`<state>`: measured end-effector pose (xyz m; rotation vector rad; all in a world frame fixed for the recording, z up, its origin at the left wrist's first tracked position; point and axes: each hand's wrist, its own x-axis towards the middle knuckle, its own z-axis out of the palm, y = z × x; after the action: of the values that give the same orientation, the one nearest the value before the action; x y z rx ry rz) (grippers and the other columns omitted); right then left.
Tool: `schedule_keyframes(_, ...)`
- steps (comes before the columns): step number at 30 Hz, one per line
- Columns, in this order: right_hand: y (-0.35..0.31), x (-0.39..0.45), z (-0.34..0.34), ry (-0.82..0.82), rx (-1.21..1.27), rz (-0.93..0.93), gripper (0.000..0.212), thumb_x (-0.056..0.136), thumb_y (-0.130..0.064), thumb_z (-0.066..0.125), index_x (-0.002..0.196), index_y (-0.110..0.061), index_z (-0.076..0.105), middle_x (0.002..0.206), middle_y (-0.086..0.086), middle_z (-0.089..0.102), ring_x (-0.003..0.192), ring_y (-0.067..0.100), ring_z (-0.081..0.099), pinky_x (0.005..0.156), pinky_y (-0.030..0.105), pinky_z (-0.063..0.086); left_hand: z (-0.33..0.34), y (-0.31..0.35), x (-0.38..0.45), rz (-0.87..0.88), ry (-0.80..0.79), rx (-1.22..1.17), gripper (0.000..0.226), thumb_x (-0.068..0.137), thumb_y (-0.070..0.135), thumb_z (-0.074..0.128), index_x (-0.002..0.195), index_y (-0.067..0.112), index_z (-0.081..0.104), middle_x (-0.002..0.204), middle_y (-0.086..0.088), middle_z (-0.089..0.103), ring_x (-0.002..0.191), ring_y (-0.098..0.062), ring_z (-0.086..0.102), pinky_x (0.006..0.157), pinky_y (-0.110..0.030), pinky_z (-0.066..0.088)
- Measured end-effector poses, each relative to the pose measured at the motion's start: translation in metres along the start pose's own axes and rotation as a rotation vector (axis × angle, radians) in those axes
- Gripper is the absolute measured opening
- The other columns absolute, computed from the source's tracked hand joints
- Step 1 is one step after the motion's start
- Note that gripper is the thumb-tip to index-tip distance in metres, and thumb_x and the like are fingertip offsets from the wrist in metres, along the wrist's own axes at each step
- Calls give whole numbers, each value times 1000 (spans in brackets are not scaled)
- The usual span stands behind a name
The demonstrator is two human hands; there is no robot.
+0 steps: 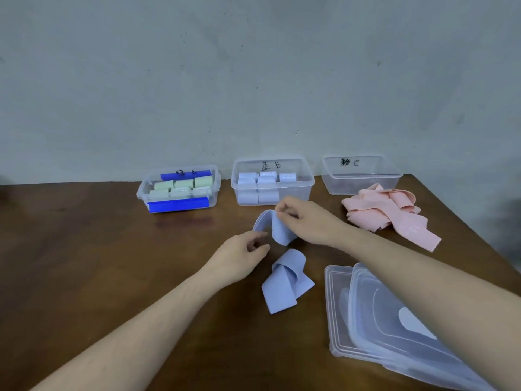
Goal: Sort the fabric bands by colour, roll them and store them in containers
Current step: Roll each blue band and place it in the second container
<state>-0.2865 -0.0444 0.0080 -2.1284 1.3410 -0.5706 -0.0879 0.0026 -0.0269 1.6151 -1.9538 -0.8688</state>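
Blue band (277, 230) draped over right hand (307, 221), which pinches its top; left hand (242, 255), nearer its left end, loosely curled, grasping nothing.

Three containers (273, 180) stood behind my hands (304, 218); loose bands (389, 213) lay right, lids (394, 320) nearest me.

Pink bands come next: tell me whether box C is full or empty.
Empty: container C holds no rolls; the pink bands lie heaped in front of it.
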Motion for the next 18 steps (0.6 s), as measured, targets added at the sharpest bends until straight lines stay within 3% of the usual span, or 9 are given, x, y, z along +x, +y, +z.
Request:
schedule_keyframes(2, -18, 8, 4, 26, 48, 12, 13, 105, -30, 44, 97, -31, 55, 80, -7, 66, 63, 8, 47, 68, 32, 40, -12, -8, -3, -79, 29, -211, 37, 100, 38, 53, 135, 28, 58, 118, 10, 67, 106, -6, 61, 95, -27, 50)
schedule_keyframes(7, -70, 27, 21, 40, 141, 71, 16, 106, -35, 42, 100, -31, 56, 83, -8, 59, 65, 6, 45, 61, 24, 33, -48, -24, -9, -388, -91, -869, 51, 97, 55, 49, 132, 17, 54, 115, -6, 72, 101, -20, 71, 92, -36, 56)
schedule_keyframes(10, -96, 36, 35, 54, 217, 104, 17, 105, -38, 44, 97, -34, 58, 81, -11, 57, 68, 6, 49, 63, 23, 35, -68, -36, -14, -396, -217, -1186, 55, 99, 54, 44, 131, 11, 57, 118, -12, 71, 110, -26, 68, 103, -42, 49)
schedule_keyframes(12, -108, 40, 47, 53, 311, 140, 17, 104, -38, 47, 98, -31, 61, 91, -11, 62, 80, 9, 56, 70, 24, 42, -81, -41, -18, -358, -227, -1370, 50, 100, 48, 47, 130, 10, 59, 122, -14, 69, 115, -28, 66, 107, -44, 45)
schedule_keyframes(15, -119, 43, 67, 29, 466, 205, 17, 104, -35, 49, 99, -26, 63, 101, -5, 64, 87, 14, 57, 73, 29, 44, -93, -49, -17, -306, -155, -1503, 38, 99, 31, 56, 130, 9, 60, 124, -12, 68, 115, -23, 66, 100, -38, 51)
schedule_keyframes(18, -120, 41, 85, 22, 535, 320, 15, 102, -37, 52, 101, -27, 63, 99, -2, 63, 84, 15, 55, 69, 31, 42, -96, -63, -9, -298, -69, -1427, 33, 100, 13, 55, 132, 9, 58, 121, -11, 70, 113, -22, 66, 97, -37, 53)
